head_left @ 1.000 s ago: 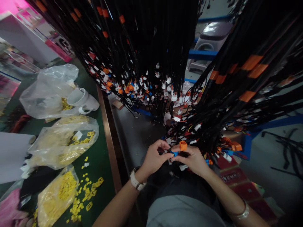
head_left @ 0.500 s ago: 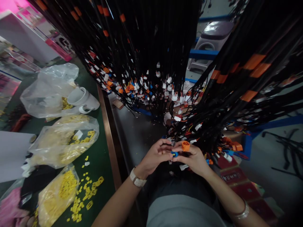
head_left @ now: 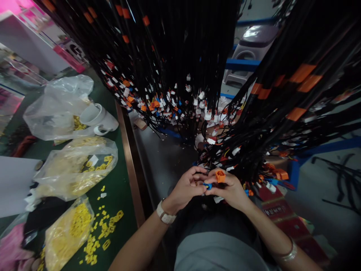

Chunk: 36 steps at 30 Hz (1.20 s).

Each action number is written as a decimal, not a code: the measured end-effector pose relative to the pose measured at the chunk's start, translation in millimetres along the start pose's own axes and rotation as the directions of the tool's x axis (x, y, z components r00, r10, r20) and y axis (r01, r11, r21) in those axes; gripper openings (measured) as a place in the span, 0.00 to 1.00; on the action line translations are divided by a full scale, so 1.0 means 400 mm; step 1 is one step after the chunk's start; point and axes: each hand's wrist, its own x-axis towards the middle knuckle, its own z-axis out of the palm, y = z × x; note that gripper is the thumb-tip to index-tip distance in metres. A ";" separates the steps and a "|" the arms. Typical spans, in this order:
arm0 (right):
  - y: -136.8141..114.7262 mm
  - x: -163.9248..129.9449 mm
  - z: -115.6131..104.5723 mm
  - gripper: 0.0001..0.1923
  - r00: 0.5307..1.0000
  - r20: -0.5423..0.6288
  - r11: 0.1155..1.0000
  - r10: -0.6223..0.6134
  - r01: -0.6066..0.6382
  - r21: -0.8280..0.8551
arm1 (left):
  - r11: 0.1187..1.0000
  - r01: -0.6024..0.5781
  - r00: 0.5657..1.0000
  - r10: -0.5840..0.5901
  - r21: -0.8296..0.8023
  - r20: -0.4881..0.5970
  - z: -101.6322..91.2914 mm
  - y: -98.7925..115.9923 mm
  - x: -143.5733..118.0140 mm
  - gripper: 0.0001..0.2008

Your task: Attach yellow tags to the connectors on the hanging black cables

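A small blue connector [head_left: 208,186] with a bit of yellow in its face sits between my two hands, low in the middle of the view. My right hand [head_left: 231,190] pinches it from the right between thumb and fingers. From the left, the thumb and fingertips of my left hand [head_left: 186,189] close on its near end. An orange connector [head_left: 220,176] rests against the fingers of my right hand, its hollow face showing. Wires behind the connectors are mostly hidden by my fingers. Just beyond my hands hangs a bundle of black cables [head_left: 242,150] ending in white plugs.
Dense black wire harnesses [head_left: 180,49] hang ahead, tipped with white, orange and blue connectors. On the green table [head_left: 124,188] at left lie bags of yellow parts [head_left: 81,220], loose yellow pieces [head_left: 93,244] and a white mug [head_left: 105,120]. A blue frame [head_left: 295,175] stands right.
My left hand has shifted slightly at the blue connector. The orange connector has tilted a little, showing more of its hollow face. The surroundings stay the same.
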 end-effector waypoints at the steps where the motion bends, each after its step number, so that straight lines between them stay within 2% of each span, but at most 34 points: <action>1: -0.002 0.001 0.000 0.11 1.000 0.003 1.000 -0.009 0.009 0.002 | 1.000 -0.007 1.000 0.007 0.001 -0.001 -0.001 -0.001 0.000 0.22; 19: -0.014 0.003 0.001 0.11 0.999 0.030 0.999 -0.032 0.032 0.020 | 0.998 -0.030 0.995 0.036 0.064 -0.097 0.018 0.008 -0.004 0.18; 29: -0.015 0.005 0.003 0.11 0.998 0.037 0.998 -0.055 0.054 0.012 | 0.999 -0.029 0.994 0.033 0.042 -0.104 0.029 0.014 -0.004 0.17; 36: -0.013 0.004 0.005 0.10 0.997 0.044 0.998 -0.060 0.060 -0.010 | 0.999 -0.004 0.997 0.007 0.043 -0.073 0.012 0.006 -0.001 0.16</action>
